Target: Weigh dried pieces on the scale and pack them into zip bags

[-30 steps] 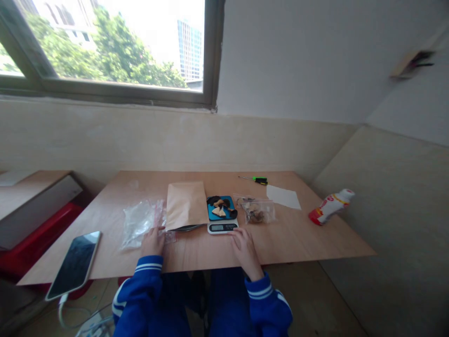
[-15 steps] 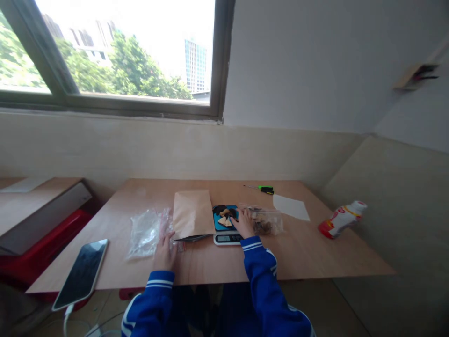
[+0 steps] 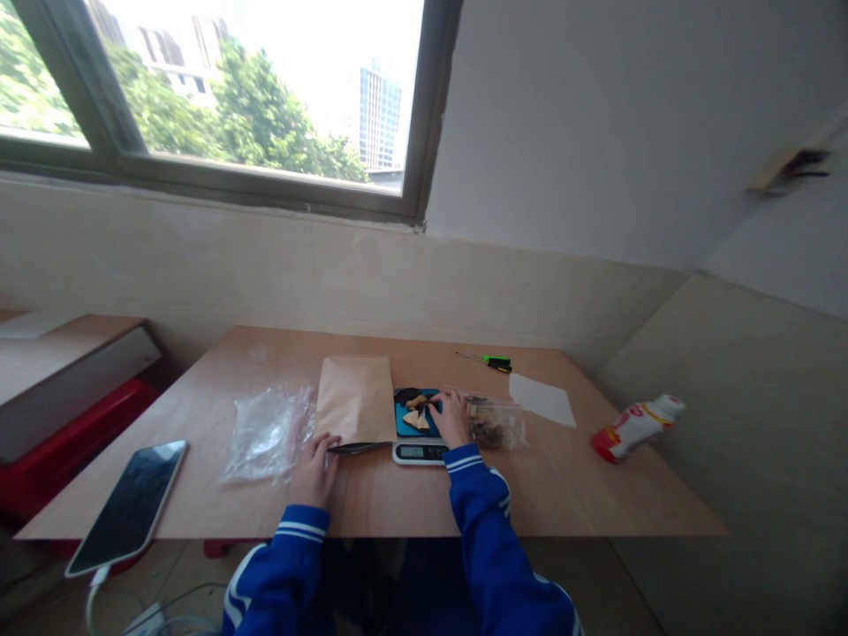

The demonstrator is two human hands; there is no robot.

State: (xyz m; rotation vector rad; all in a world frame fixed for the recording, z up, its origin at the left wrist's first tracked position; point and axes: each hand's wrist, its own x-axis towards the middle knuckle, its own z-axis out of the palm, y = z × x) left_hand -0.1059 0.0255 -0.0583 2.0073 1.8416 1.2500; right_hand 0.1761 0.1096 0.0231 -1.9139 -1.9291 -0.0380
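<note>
A kitchen scale [image 3: 419, 453] with a blue top bears dark and pale dried pieces [image 3: 417, 419] that look like sliced mushroom. Over its right side, my right hand [image 3: 455, 419] has its fingertips closed together on a dark dried piece. Beside the scale a brown paper bag [image 3: 356, 397] lies flat, its dark mouth towards me and slightly parted. My left hand [image 3: 315, 473] is at the near left corner of that bag, thumb and fingers closed on its edge. A clear zip bag [image 3: 500, 426] of brown dried pieces rests just right of my right hand.
Empty clear plastic bags [image 3: 261, 437] lie on the left of the table. A charging phone [image 3: 132, 503] overhangs the front left edge. At the back right are a green-black screwdriver [image 3: 495, 361] and white paper [image 3: 543, 399]. A red-white bottle [image 3: 636, 428] stands far right.
My left hand has shifted from beside the plastic bags onto the paper bag's near corner. My right hand stays at the scale, its fingers drawn closer together. The camera view has tilted slightly.
</note>
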